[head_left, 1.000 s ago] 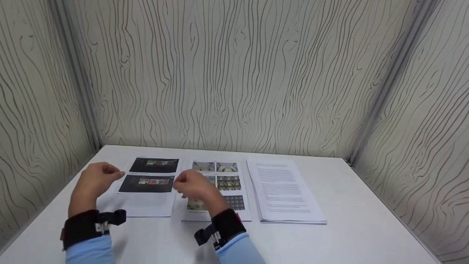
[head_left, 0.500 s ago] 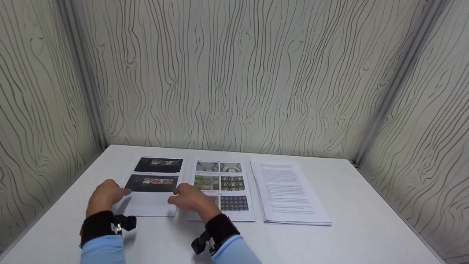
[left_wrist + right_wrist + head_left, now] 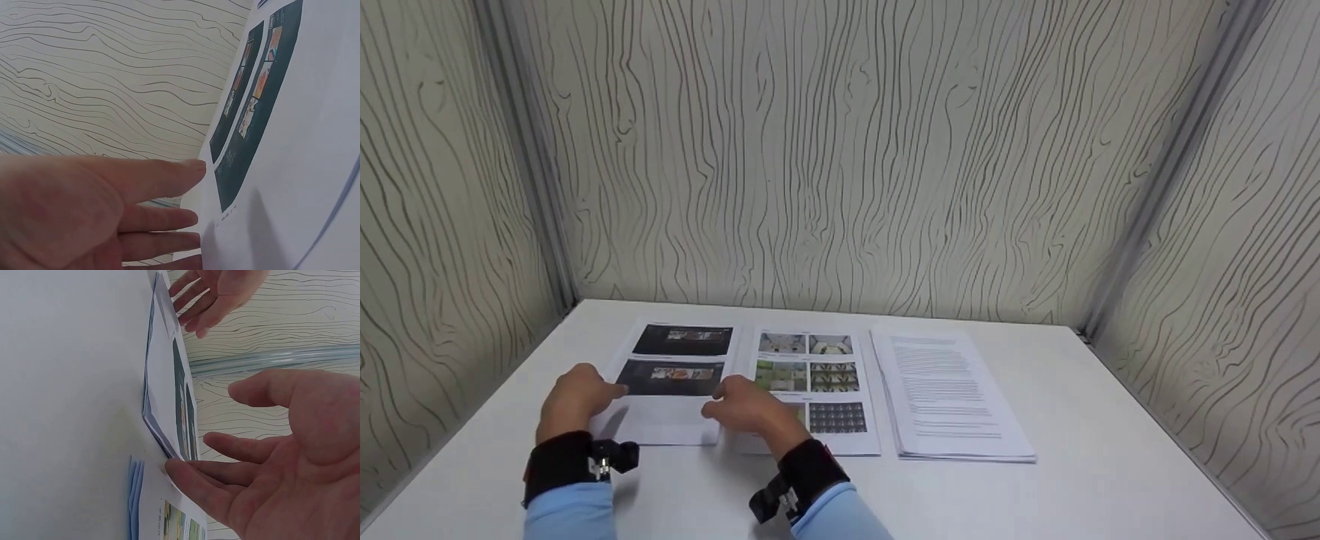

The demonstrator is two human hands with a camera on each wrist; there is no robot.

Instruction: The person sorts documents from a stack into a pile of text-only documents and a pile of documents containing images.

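Note:
A stack of paper, its top sheet printed with two dark pictures, lies at the left of the table. My left hand is at its left edge; in the left wrist view the fingers of this hand are straight, with tips right at the sheets. On the other side, my right hand is at the stack's right edge. The right wrist view shows that hand with thumb and fingers spread apart, a fingertip by the corner of the stack.
A middle stack with several colour pictures lies close beside, partly under my right hand in the head view. Farther right is a thicker stack of text pages, its edges slightly uneven. Wood-patterned panels enclose the white table.
Both hands have come down and nearer to me, from above the left stack to its two side edges, and their fingers have opened out. Over the last half second they have hardly moved.

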